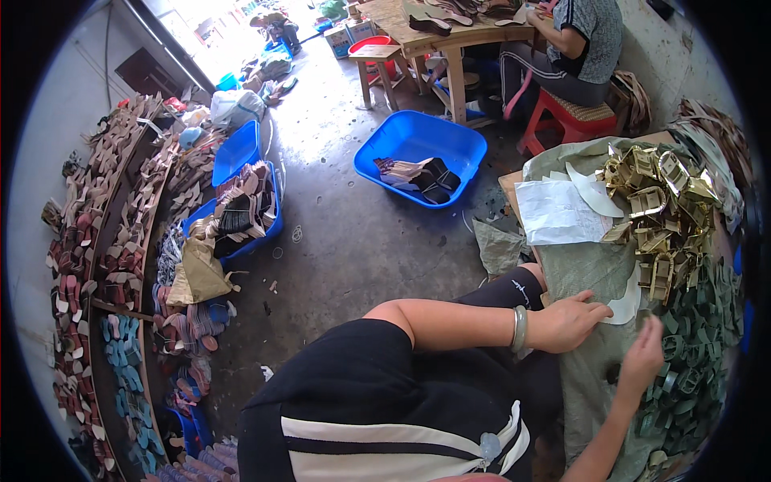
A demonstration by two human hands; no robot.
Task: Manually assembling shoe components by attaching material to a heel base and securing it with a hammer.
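At the cloth-covered worktable on the right, my left hand (566,323), with a pale bangle at its wrist, has its fingertips pinched at the edge of a curved white piece (629,305). My right hand (641,357) is just to the right of that piece, its fingers drawn together. Whatever lies between those fingers is too small to make out. Beside my hands lies a heap of gold buckles (662,205), and nearer me a pile of dark green buckles (687,345). Another curved white piece (593,190) rests on white paper sheets (558,213).
Blue tubs (369,149) (277,221) with stacked shoe parts stand on the floor. Racks of shoe soles (128,241) line the left wall. A person (590,48) sits on a red stool (570,120) by a wooden table (454,60); another person (277,28) is far back.
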